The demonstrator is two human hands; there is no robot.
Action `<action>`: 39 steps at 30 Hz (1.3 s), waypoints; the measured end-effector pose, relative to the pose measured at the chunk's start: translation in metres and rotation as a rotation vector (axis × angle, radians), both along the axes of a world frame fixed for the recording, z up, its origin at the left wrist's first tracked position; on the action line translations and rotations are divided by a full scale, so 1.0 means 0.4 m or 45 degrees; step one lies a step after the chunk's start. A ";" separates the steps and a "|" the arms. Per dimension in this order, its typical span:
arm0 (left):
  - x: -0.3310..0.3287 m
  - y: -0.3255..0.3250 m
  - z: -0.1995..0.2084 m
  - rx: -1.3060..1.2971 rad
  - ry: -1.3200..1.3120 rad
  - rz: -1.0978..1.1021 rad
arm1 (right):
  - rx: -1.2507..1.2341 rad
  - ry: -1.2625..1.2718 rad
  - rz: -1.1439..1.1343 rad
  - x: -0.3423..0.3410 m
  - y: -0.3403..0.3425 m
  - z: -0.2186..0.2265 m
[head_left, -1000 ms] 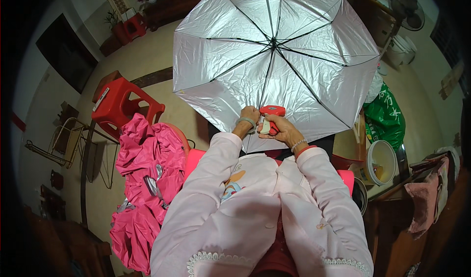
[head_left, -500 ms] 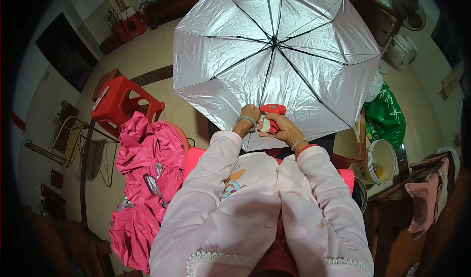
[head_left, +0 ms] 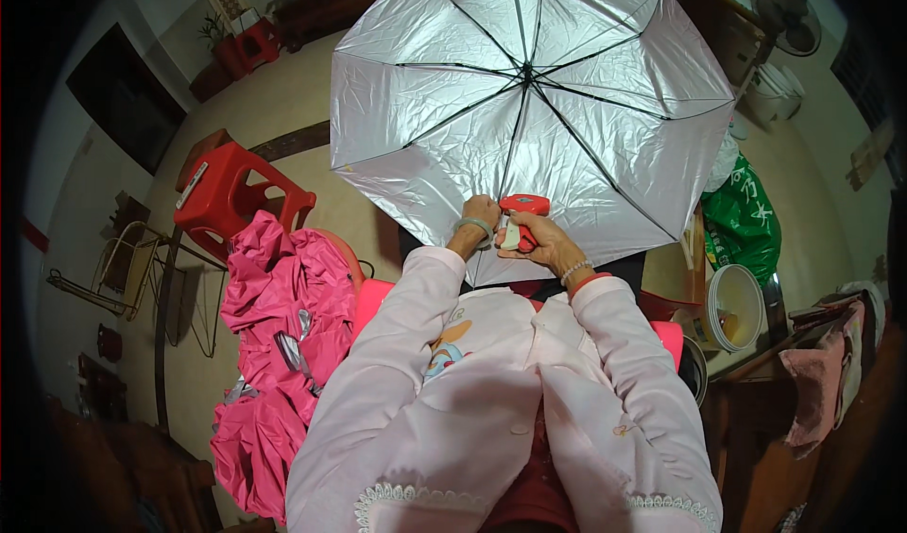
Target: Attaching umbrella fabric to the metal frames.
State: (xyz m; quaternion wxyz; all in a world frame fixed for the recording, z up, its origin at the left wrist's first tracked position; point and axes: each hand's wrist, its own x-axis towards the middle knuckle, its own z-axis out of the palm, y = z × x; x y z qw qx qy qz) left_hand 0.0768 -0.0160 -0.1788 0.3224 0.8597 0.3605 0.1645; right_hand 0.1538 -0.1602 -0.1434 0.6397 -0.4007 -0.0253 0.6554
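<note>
An open umbrella (head_left: 595, 70) spreads before me, its silver inside facing up and its dark ribs meeting at a hub. My right hand (head_left: 545, 243) is wrapped round a red and white pistol-shaped hand tool (head_left: 525, 203), whose exact kind I cannot make out. The tool's red body lies over the near part of the silver cloth. Close on its left, my left hand (head_left: 480, 214) is closed at the lower end of a rib near the umbrella's edge. What its fingers pinch is hidden.
Bright pink cloth (head_left: 283, 335) with silver patches is heaped at my left, in front of a red plastic stool (head_left: 231, 193). On the right stand a green bag (head_left: 746, 216) and white buckets (head_left: 735, 306). A standing fan (head_left: 786, 18) is at the far right.
Both hands and the tool have shifted very slightly away from me. The umbrella's position is almost the same, and both hands keep their closed grip.
</note>
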 end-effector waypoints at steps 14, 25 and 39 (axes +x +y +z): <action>-0.007 -0.013 0.038 -0.086 0.033 -0.019 | -0.017 -0.028 0.001 -0.006 -0.004 0.015; -0.007 -0.008 0.031 -0.048 0.050 -0.045 | -0.037 -0.034 -0.016 -0.009 -0.005 0.022; -0.004 -0.007 0.025 -0.089 0.040 -0.022 | 0.008 -0.018 0.020 0.000 0.000 0.005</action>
